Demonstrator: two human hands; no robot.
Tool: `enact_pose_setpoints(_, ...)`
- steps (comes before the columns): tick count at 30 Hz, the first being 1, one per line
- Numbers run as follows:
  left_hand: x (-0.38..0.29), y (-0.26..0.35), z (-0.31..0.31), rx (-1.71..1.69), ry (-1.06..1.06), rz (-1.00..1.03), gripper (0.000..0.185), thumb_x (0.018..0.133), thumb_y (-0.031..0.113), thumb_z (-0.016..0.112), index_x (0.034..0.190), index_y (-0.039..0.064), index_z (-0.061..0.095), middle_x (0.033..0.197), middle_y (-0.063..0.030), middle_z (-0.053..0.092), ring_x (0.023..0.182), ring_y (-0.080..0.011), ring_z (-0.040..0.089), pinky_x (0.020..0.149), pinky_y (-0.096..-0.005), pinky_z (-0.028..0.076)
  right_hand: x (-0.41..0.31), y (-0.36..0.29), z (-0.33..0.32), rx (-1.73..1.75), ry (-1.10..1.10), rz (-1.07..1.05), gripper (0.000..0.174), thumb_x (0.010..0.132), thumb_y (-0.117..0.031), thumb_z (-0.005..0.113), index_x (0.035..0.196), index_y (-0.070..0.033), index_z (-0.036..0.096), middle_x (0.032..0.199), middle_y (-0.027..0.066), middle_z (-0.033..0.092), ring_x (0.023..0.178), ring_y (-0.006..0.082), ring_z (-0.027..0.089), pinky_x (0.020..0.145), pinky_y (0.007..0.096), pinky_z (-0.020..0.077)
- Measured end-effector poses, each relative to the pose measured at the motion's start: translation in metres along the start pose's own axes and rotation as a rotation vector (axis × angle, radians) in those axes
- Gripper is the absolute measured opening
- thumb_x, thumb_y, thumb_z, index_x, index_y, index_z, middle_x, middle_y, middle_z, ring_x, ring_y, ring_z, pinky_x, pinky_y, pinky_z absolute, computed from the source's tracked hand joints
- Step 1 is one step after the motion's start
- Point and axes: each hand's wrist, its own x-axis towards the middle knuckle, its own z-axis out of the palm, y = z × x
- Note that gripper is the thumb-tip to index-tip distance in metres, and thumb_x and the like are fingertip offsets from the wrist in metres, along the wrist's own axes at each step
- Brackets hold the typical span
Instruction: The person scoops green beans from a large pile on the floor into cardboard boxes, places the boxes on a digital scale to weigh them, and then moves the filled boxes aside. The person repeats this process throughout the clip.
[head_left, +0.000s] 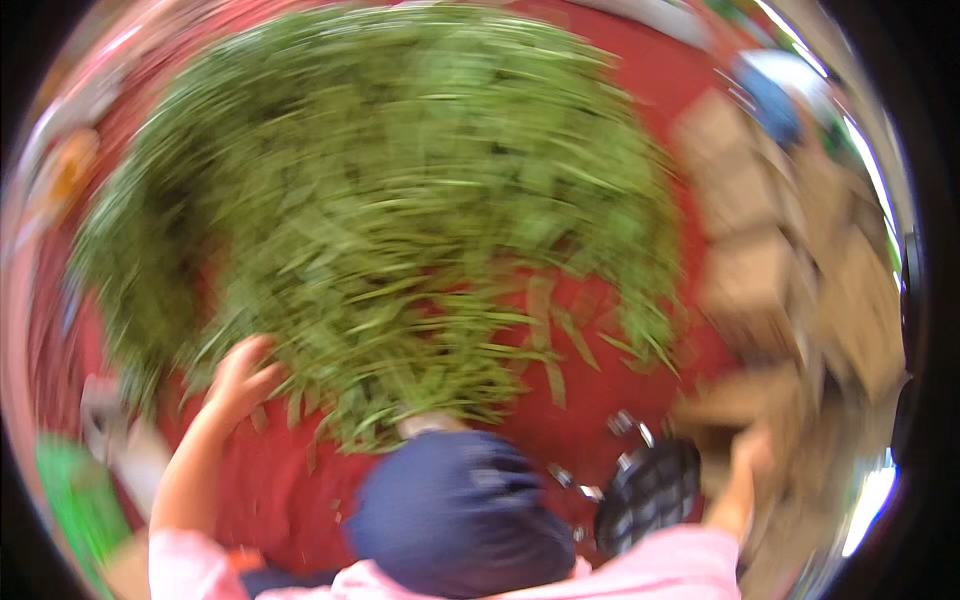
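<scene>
A large heap of long-leaved green stems (420, 187) spreads before me over a red ground covering (270, 480). At the heap's lower left edge is my left hand (244, 379), its fingers apart with nothing held in them. My right hand (752, 448) reaches out to the right, beside the lower cardboard box (735, 397). It is blurred, so whether it grips the box's edge is unclear. Between my arms shows my bent knee in dark blue cloth (461, 510), close to the near ends of the stems.
Several cardboard boxes (750, 285) stand along the right. A black quilted stool seat (649, 487) with shiny metal legs is by my right arm. Loose leaves (555, 330) lie right of the heap's near end. A green object (82, 495) is at lower left.
</scene>
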Motion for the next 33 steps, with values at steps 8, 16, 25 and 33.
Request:
enact_pose_setpoints(8, -0.136, -0.007, 0.031, 0.493, -0.412, 0.136, 0.019, 0.073, 0.017, 0.056, 0.088, 0.006, 0.056, 0.088, -0.0108, 0.057, 0.084, -0.0291, 0.059, 0.067, -0.0425, 0.049, -0.021, -0.138, -0.071, 0.389, 0.058, -0.391, 0.046, 0.075, -0.028, 0.062, 0.116, -0.009, 0.052, 0.108, 0.0103, 0.057, 0.084, 0.0253, 0.061, 0.067, 0.0371, 0.0501)
enact_pose_setpoints(16, -0.3, -0.034, -0.024, 0.38, 0.03, 0.064, 0.024, 0.071, 0.016, 0.062, 0.091, 0.006, 0.056, 0.089, -0.0097, 0.057, 0.081, -0.027, 0.058, 0.067, -0.0384, 0.048, -0.082, -0.235, -0.34, 1.055, 0.021, -0.881, 0.041, 0.077, -0.023, 0.059, 0.113, -0.006, 0.052, 0.099, 0.0098, 0.059, 0.075, 0.0215, 0.06, 0.058, 0.0319, 0.0493)
enact_pose_setpoints(25, -0.494, -0.044, -0.019, 0.16, 0.262, -0.17, 0.026, 0.073, 0.014, 0.063, 0.098, 0.005, 0.06, 0.093, -0.0098, 0.059, 0.085, -0.0268, 0.058, 0.073, -0.0377, 0.048, -0.511, -0.328, -0.475, 1.505, -0.839, -1.55, 0.024, 0.077, -0.016, 0.054, 0.098, -0.004, 0.055, 0.083, 0.0063, 0.059, 0.051, 0.013, 0.052, 0.036, 0.0224, 0.0375)
enact_pose_setpoints(33, -0.542, -0.076, 0.052, -0.052, 0.495, -0.236, 0.028, 0.076, 0.016, 0.057, 0.103, 0.007, 0.06, 0.094, -0.0102, 0.06, 0.088, -0.0279, 0.059, 0.078, -0.0393, 0.049, -0.761, -0.262, -0.345, 0.954, -1.268, -1.4, 0.018, 0.073, -0.005, 0.05, 0.09, -0.001, 0.048, 0.081, 0.0114, 0.055, 0.06, 0.021, 0.057, 0.045, 0.0296, 0.0493)
